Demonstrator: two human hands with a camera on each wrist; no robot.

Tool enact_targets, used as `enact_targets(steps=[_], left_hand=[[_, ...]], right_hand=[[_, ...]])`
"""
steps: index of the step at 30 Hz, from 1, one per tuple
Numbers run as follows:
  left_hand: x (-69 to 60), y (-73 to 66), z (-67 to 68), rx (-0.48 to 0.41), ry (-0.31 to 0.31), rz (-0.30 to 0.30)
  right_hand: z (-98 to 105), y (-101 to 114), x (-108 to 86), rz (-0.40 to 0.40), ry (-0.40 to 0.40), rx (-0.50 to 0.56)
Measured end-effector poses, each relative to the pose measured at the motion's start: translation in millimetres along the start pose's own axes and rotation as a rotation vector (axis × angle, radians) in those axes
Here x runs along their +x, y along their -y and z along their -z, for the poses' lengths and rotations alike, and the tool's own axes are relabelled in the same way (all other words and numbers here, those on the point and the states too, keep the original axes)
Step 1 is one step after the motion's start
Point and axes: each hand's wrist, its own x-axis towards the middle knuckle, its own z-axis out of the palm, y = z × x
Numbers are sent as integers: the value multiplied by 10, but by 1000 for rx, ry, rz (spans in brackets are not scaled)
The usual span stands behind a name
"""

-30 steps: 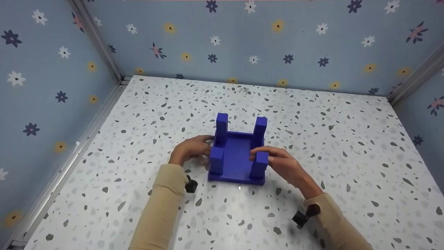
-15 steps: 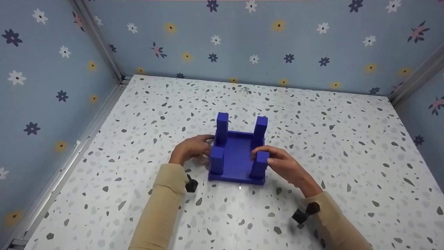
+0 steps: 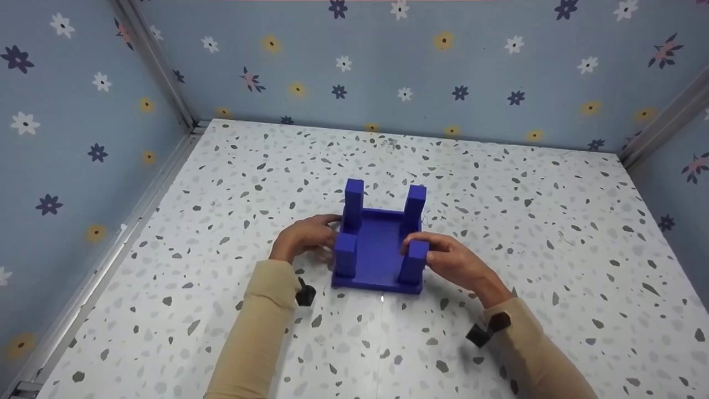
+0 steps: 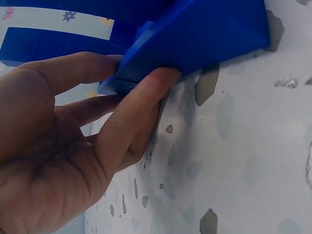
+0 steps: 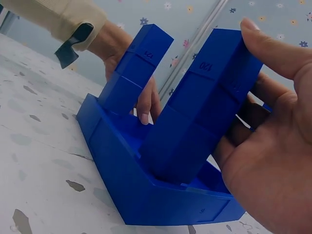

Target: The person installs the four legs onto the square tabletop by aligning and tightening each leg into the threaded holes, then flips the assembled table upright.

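A blue tray-like base (image 3: 379,249) lies on the table, with a square post standing at each corner. My left hand (image 3: 307,237) holds the base's left side; in the left wrist view its fingers and thumb lie about the blue wall (image 4: 214,36). At the near right corner, my right hand (image 3: 451,263) grips the post (image 3: 416,260) between thumb and fingers. The right wrist view shows that post with "120" marked on it, and the near left post (image 5: 131,73) marked "121". Part of the left hand is hidden behind the base.
The speckled white tabletop (image 3: 266,166) stretches around the base. Blue flowered panels (image 3: 388,66) stand at the back and both sides, joined by metal corner rails (image 3: 158,61). A black wrist mount (image 3: 487,330) shows beside the right sleeve.
The hands and the blue base stay almost in place. The right hand's fingers have shifted slightly on the near right post, and its wrist has risen a little.
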Motion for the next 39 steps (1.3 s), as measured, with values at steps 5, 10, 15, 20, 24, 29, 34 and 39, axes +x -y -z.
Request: enact_targets(steps=[5,10,15,20,24,29,34,39], left_hand=[[7,-6,5,21,-11,7],[9,-6,-1,21,-18,25],[14,-10,-3,14,-23,28],[8,-10,-1,1,-18,26],[8,1,4,0,-14,21],[2,-2,-4,12,-21,29],[-7,-3,-8,5,-21,22],[-8,7,-10,0,-18,13]], right_hand=[[11,-15,2,-12,-24,-38],[1,-1,0,-6,-17,-29],[-45,53,-18,-18,-45,-62],[-87,119,-26,-33,-88,-187],[-103,174,-41,-68,-182,-304],[-86,211,-27,-169,-484,-431],[-50,201,-6,-228,-707,-469],[-21,154,-9,-354,-790,-444]])
